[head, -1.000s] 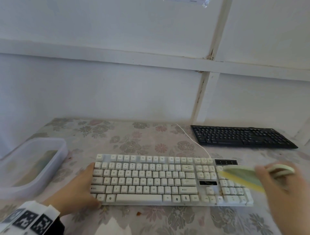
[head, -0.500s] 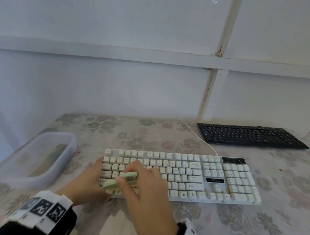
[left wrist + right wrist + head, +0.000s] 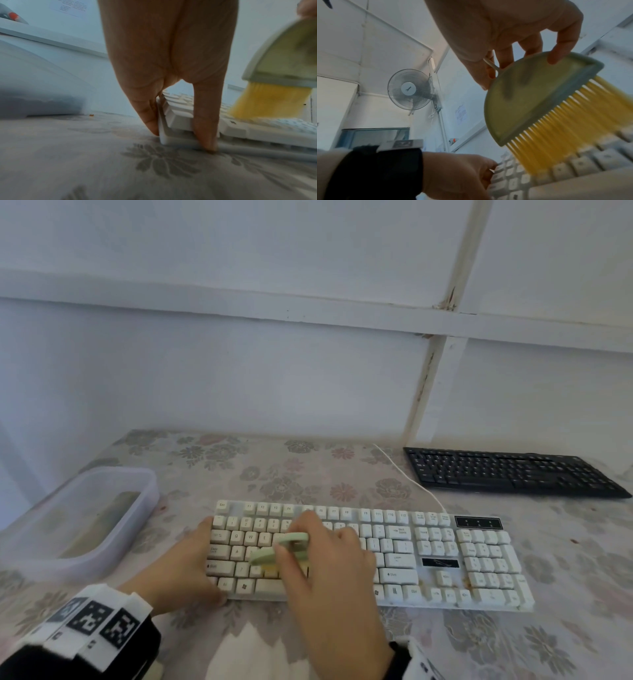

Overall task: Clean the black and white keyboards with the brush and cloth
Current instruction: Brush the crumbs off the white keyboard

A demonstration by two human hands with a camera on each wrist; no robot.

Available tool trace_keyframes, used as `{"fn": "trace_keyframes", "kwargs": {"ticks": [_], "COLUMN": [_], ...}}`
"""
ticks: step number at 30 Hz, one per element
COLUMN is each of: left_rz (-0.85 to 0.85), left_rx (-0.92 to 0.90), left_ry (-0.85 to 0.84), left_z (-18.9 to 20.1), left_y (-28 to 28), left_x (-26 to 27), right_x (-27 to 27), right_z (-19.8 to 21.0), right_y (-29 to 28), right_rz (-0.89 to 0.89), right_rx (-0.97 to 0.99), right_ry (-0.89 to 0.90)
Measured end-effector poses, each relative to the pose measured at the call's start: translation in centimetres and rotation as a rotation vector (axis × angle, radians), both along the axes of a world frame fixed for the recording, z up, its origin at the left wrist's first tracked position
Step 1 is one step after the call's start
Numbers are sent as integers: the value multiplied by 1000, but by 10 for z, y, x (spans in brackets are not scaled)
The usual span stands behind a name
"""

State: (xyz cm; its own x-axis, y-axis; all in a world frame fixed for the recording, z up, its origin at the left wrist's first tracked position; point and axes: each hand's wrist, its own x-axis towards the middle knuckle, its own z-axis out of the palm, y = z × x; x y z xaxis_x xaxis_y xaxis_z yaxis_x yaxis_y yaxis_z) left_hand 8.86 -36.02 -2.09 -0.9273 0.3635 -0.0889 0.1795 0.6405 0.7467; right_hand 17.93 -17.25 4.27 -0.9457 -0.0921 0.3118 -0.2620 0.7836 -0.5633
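Observation:
The white keyboard [image 3: 445, 553] lies across the near middle of the table, with orange-brown specks near its arrow keys. My right hand [image 3: 298, 546] grips a pale green brush [image 3: 274, 551] whose yellow bristles [image 3: 565, 135] touch the lower left keys. Its thumb and fingers pinch the brush body [image 3: 530, 97]. My left hand [image 3: 205, 563] rests at the keyboard's left end. Its straight fingers [image 3: 147, 112] press the near left corner. The black keyboard [image 3: 507, 474] lies at the far right by the wall.
A clear plastic tub [image 3: 144, 501] stands at the left, with a greenish-grey thing [image 3: 102, 522] lying inside. The white cable [image 3: 407, 477] runs from the white keyboard toward the wall. The flowered tablecloth [image 3: 308, 470] covers the table. A crumb [image 3: 91, 115] lies on it.
My right hand carried the brush from the keyboard's right end over to its left keys, where the bristles now touch. The left hand stayed at the keyboard's left end.

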Motion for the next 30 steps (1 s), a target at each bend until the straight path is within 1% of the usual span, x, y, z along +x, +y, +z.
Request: {"fn": "trace_keyframes", "kwargs": {"ticks": [1,2,3,4,5,6,7,10,13,15,17,20,24,25,27,30], "left_rz": [11,17,9,-9,-19,-16,-2,11,16,32,40,32,25,23,30,34], "left_rx": [-11,-26,-33,-23,-7,6,4,-29,-36,-40,-52,-36,-44,-46,-58,-68], "left_ry": [5,20,42,62,62,54,38,27,21,11,14,5,-10,-11,-13,-23], "left_z": [-1,-2,-2,-1,0,1,1,-2,-3,-5,-5,-2,-2,-2,-2,-3], "left_y": [-1,-1,-1,0,2,2,2,1,0,-1,-2,0,0,-1,-2,-3], "left_x": [-1,-2,-2,-2,-2,-1,-1,-1,-2,-3,-2,-1,-1,-1,-2,-3], "right_x": [3,6,6,5,4,3,2,3,4,3,5,7,7,7,9,12], "right_z": [6,9,9,4,-1,-6,-12,-16,-12,-9,-10,-15,-11,-8,-3,-1], "right_y": [-4,-8,-10,-13,-16,-17,-15,-7,-4,-7,-10,-4,13,17,20,19], "right_rz": [64,116,151,146,110,33,-41,-167,-121,-26,68,54,-28,-33,-17,1], "right_rx": [-27,-8,5,8,-2,20,72,150,66,-52,-194,-183,-68,-78,-178,-230], "right_ry": [-20,4,18,19,-38,-9,63,124,118,97,22,33,26,5,-59,-63]}}
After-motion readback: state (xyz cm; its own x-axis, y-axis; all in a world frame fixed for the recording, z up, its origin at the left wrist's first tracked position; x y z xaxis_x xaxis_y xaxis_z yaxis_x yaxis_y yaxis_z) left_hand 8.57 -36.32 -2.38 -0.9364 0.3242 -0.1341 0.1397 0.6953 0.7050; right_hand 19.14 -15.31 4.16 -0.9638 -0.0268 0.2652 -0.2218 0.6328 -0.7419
